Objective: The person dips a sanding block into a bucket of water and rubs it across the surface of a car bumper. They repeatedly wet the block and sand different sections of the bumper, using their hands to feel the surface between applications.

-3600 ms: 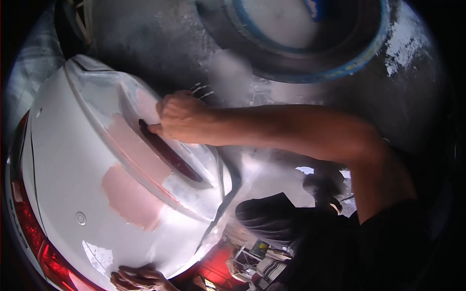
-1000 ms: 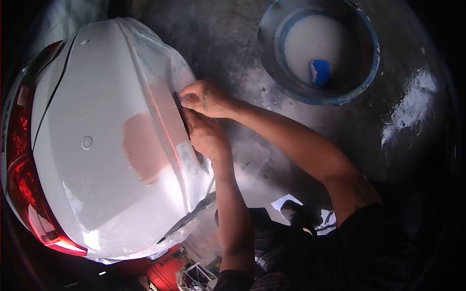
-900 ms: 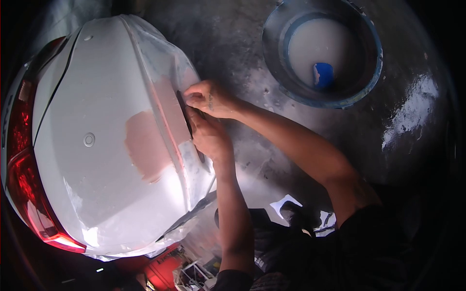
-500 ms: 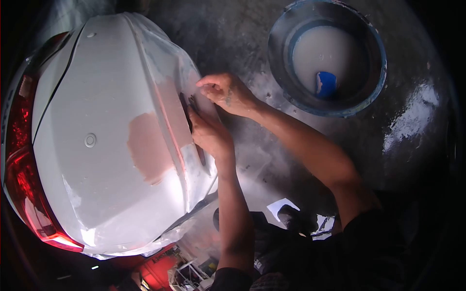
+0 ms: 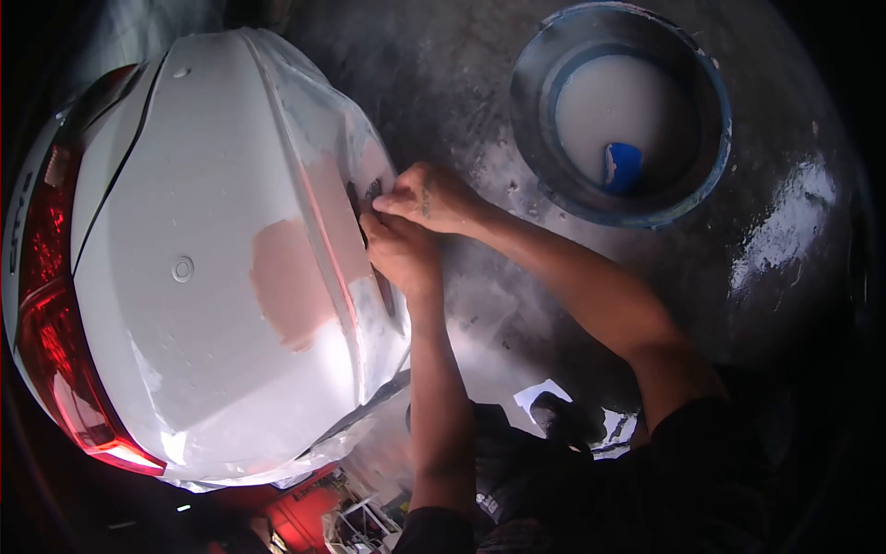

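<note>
A white car bumper (image 5: 212,194) fills the left side, with pinkish sanded patches (image 5: 291,286) and a long crease. Both hands meet at a dark slot (image 5: 354,208) near the bumper's lower edge. My left hand (image 5: 406,254) has its fingers curled at the slot, tips hidden from view. Just above it, my right hand (image 5: 438,198) is closed in a pinch, thumb and fingers pressed together. A small dark piece (image 5: 374,189) shows by the right fingertips; its kind is not clear. What the left fingers grip, if anything, cannot be seen.
A dark tub (image 5: 711,171) of cloudy water stands on the wet floor (image 5: 784,240) at upper right, with a blue block (image 5: 623,167) in it. A red tail light (image 5: 55,342) lies along the far left. Red and white items (image 5: 305,512) sit below.
My right hand has moved down and closed its fingers beside the left hand; before, it was higher with the fingers looser. The view has shifted slightly.
</note>
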`<action>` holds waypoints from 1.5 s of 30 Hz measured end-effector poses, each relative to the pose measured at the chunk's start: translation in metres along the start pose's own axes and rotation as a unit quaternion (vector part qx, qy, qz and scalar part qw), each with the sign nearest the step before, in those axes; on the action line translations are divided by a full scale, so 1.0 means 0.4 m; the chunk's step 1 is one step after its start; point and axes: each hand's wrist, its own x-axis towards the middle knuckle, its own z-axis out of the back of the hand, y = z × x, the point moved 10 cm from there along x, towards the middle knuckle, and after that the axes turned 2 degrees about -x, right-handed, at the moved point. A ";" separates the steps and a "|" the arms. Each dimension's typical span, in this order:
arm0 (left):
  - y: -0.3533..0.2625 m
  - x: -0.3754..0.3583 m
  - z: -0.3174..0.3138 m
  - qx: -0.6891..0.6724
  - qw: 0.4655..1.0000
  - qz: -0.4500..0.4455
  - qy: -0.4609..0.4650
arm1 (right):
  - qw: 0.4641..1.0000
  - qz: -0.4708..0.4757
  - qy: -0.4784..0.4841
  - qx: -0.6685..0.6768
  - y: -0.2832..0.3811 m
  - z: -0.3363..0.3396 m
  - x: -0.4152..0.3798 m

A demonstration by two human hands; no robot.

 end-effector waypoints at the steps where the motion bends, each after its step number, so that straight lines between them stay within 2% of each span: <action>1: 0.000 -0.004 0.000 -0.002 1.000 -0.003 0.000 | 0.999 -0.019 0.016 -0.027 -0.005 -0.028 -0.001; 2: 0.001 -0.016 0.002 -0.026 1.000 -0.009 0.010 | 0.999 0.016 -0.031 -0.013 0.014 -0.023 -0.005; 3: 0.003 -0.026 0.001 -0.050 0.998 -0.013 0.021 | 0.999 0.015 -0.032 -0.013 0.010 -0.031 -0.001; 5: 0.001 -0.037 0.015 -0.049 0.999 -0.001 0.013 | 0.999 -0.029 -0.018 0.016 0.020 -0.030 -0.002; 6: 0.013 -0.055 0.004 -0.106 0.992 0.036 0.055 | 0.998 -0.048 0.034 0.024 0.023 -0.045 -0.003; 7: 0.014 -0.075 -0.003 -0.162 0.979 0.075 0.097 | 0.998 -0.050 0.034 0.023 0.022 -0.052 -0.004; 8: 0.003 -0.090 0.013 -0.162 0.979 0.076 0.099 | 0.999 -0.018 0.031 0.008 0.038 -0.058 -0.004; 10: -0.034 -0.113 0.052 -0.255 0.963 0.032 0.078 | 0.997 0.047 0.040 -0.045 0.093 -0.049 -0.009; 11: -0.019 -0.126 0.069 -0.256 0.963 0.033 0.081 | 0.997 0.044 0.038 -0.046 0.092 -0.035 0.001; 13: 0.009 -0.155 0.120 -0.249 0.963 -0.004 0.106 | 0.958 0.231 -0.034 -0.167 0.166 0.010 0.011; 14: 0.028 -0.168 0.138 -0.259 0.957 0.017 0.129 | 0.943 0.284 -0.045 -0.167 0.178 0.025 0.011; 15: 0.028 -0.173 0.159 -0.261 0.956 0.016 0.131 | 0.943 0.282 -0.046 -0.169 0.171 0.033 0.015; 17: 0.019 -0.172 0.173 -0.222 0.957 0.059 0.175 | 0.919 0.344 0.006 -0.193 0.186 0.004 -0.001; 19: 0.035 -0.160 0.157 -0.254 0.948 0.083 0.171 | 0.929 0.337 0.001 -0.151 0.185 0.007 -0.033; 21: 0.057 -0.148 0.103 -0.314 0.918 0.157 0.183 | 0.972 0.193 0.125 -0.052 0.131 -0.011 -0.026; 23: 0.044 -0.143 0.077 -0.325 0.917 0.162 0.167 | 0.975 0.189 0.113 -0.011 0.113 0.002 -0.039; 25: 0.058 -0.134 0.076 -0.313 0.929 0.164 0.110 | 0.977 0.186 0.101 0.029 0.105 0.026 -0.045; 28: 0.047 -0.142 0.072 -0.330 0.927 0.161 0.075 | 0.966 0.156 0.173 0.110 0.110 0.034 -0.053; 29: 0.040 -0.142 0.075 -0.343 0.924 0.157 0.064 | 0.967 0.155 0.173 0.109 0.124 0.039 -0.061; 31: 0.067 -0.142 0.049 -0.386 0.903 0.177 0.065 | 0.973 0.131 0.175 -0.069 0.125 0.025 -0.075; 32: 0.082 -0.147 0.035 -0.425 0.881 0.196 0.067 | 0.971 0.170 0.148 -0.075 0.122 0.013 -0.076; 33: 0.088 -0.148 0.027 -0.425 0.881 0.195 0.070 | 0.972 0.169 0.145 -0.075 0.102 -0.001 -0.077; 35: 0.088 -0.146 0.023 -0.438 0.871 0.214 0.051 | 0.933 0.317 0.033 -0.165 0.149 0.017 -0.111; 36: 0.081 -0.143 0.019 -0.438 0.871 0.214 0.055 | 0.920 0.334 0.016 -0.205 0.143 0.010 -0.127; 38: 0.094 -0.149 0.003 -0.468 0.837 0.276 0.058 | 0.915 0.341 0.032 -0.212 0.142 0.004 -0.152; 42: 0.100 -0.148 0.001 -0.490 0.814 0.308 0.055 | 0.903 0.376 0.053 -0.202 0.160 0.021 -0.171; 44: 0.072 -0.137 -0.011 -0.552 0.769 0.312 0.084 | 0.900 0.387 0.057 -0.193 0.161 0.025 -0.164; 45: 0.067 -0.138 -0.009 -0.552 0.769 0.311 0.084 | 0.900 0.378 0.064 -0.207 0.156 0.021 -0.153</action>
